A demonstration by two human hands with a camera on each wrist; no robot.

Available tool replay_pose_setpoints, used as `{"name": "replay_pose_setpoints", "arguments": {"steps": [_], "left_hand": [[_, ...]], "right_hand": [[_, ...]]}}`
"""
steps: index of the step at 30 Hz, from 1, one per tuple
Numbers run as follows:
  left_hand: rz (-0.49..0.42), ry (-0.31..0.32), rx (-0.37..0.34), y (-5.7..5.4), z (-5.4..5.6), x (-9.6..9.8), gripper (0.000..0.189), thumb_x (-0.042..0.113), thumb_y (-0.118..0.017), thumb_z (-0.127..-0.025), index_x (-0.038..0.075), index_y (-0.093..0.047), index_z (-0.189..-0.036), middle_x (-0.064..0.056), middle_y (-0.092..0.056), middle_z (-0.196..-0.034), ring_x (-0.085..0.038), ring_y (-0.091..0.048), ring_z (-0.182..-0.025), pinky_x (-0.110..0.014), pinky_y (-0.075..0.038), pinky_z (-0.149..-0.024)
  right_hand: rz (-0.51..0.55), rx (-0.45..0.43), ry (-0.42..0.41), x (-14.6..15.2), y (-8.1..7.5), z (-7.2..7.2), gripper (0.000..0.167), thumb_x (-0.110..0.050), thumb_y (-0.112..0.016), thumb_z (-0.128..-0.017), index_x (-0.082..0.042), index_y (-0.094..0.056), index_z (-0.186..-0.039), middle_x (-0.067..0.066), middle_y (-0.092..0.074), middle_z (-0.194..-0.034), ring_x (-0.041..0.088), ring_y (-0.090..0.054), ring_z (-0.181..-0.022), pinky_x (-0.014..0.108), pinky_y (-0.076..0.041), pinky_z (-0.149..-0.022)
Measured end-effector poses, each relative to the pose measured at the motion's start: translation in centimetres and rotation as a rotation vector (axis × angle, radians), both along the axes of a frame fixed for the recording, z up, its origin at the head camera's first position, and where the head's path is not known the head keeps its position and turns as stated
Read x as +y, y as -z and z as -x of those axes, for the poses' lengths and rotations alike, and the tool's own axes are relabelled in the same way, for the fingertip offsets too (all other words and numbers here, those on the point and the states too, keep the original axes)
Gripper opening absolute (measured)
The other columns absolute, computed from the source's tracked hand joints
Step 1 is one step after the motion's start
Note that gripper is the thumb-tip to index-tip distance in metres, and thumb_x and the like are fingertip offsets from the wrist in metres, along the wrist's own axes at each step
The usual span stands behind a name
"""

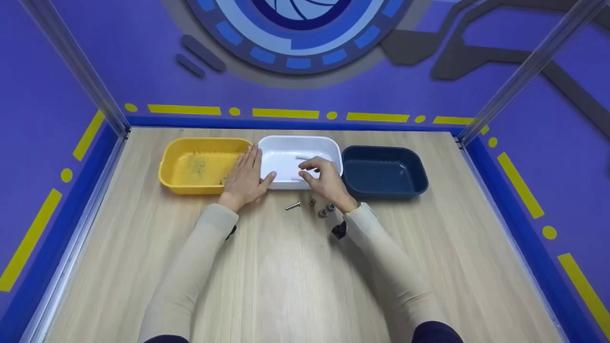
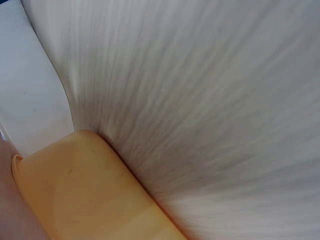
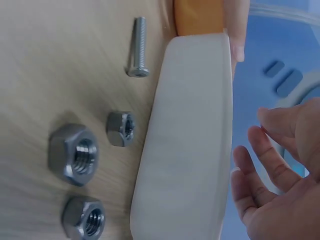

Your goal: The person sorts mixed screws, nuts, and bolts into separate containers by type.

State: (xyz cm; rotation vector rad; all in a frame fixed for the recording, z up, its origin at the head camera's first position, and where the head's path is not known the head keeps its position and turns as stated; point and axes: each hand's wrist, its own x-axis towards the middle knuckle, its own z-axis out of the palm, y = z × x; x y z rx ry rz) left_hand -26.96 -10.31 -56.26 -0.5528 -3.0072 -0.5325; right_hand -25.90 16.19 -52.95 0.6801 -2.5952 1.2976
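Note:
My left hand [image 1: 244, 178] lies with straight fingers over the adjoining rims of the yellow bin [image 1: 205, 189] and the white bin [image 1: 286, 186]. Over the right part of the white bin hovers my right hand [image 1: 326, 180], its thumb and fingers loosely bent and apart. Nothing shows between those fingers in the right wrist view. Inside the white bin lie thin metal screws [image 1: 302, 157], partly hidden by the right hand. On the table in front are a bolt [image 3: 138, 47], a smaller hex nut [image 3: 120, 128] and two larger hex nuts [image 3: 74, 155].
A dark blue bin [image 1: 385, 194] stands to the right of the white one. Small dark bits [image 1: 198, 164] show on the yellow bin's floor. Purple panels [image 1: 295, 95] enclose the wooden table [image 1: 276, 286] at the back and sides.

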Motion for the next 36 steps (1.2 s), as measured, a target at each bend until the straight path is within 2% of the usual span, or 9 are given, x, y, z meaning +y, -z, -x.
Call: {"name": "replay_pose_setpoints", "arguments": {"steps": [5,11,16,22,31,36], "left_hand": [[0.009,0.001,0.009,0.0,0.0,0.0,0.091,0.061,-0.033,-0.11,-0.006,-0.014,-0.168,-0.023,-0.011,-0.178,-0.038,-0.009,-0.167,-0.051,-0.012,-0.137],[0.009,0.009,0.015,0.1,-0.2,0.0,0.091,0.061,-0.033,-0.11,-0.007,-0.014,-0.168,-0.024,-0.011,-0.178,-0.039,-0.01,-0.167,-0.053,-0.015,-0.136],[0.017,0.009,0.017,0.1,-0.1,0.1,0.091,0.062,-0.033,-0.11,-0.007,-0.014,-0.168,-0.024,-0.011,-0.178,-0.038,-0.01,-0.167,-0.053,-0.015,-0.136],[0.018,0.006,0.004,-0.2,-0.2,0.0,0.09,0.061,-0.032,-0.11,-0.006,-0.013,-0.168,-0.023,-0.009,-0.178,-0.038,-0.009,-0.167,-0.052,-0.013,-0.137],[0.006,-0.008,-0.013,-0.5,-0.4,0.1,0.091,0.061,-0.035,-0.11,-0.005,-0.013,-0.169,-0.021,-0.009,-0.179,-0.035,-0.007,-0.167,-0.048,-0.008,-0.138],[0.006,-0.005,-0.01,-0.2,-0.3,0.0,0.091,0.061,-0.033,-0.11,-0.005,-0.012,-0.169,-0.021,-0.008,-0.179,-0.036,-0.007,-0.167,-0.049,-0.009,-0.138]], "right_hand": [[-0.014,0.008,-0.014,0.0,0.2,-1.0,0.016,-0.007,-0.076,-0.098,0.002,-0.08,-0.111,0.015,-0.08,-0.107,0.035,-0.074,-0.103,0.059,-0.06,-0.092],[0.008,0.022,-0.022,0.1,0.8,-1.8,0.015,-0.005,-0.079,-0.096,0.002,-0.08,-0.109,0.013,-0.08,-0.103,0.031,-0.075,-0.098,0.052,-0.062,-0.089],[-0.013,0.039,-0.016,0.2,1.2,-2.4,0.015,-0.007,-0.079,-0.097,0.001,-0.081,-0.109,0.01,-0.079,-0.104,0.026,-0.075,-0.098,0.043,-0.063,-0.09],[-0.031,0.06,-0.023,0.2,1.3,-2.9,0.015,-0.009,-0.078,-0.098,0.001,-0.081,-0.108,0.011,-0.079,-0.105,0.025,-0.075,-0.102,0.042,-0.063,-0.093],[-0.054,0.117,-0.039,0.3,2.0,-3.9,0.011,-0.006,-0.078,-0.096,0.001,-0.08,-0.105,0.011,-0.079,-0.102,0.026,-0.075,-0.098,0.042,-0.063,-0.089],[-0.102,0.06,-0.056,0.3,2.7,-4.7,0.015,-0.008,-0.079,-0.096,-0.001,-0.08,-0.109,0.011,-0.079,-0.105,0.023,-0.076,-0.098,0.04,-0.064,-0.086]]}}
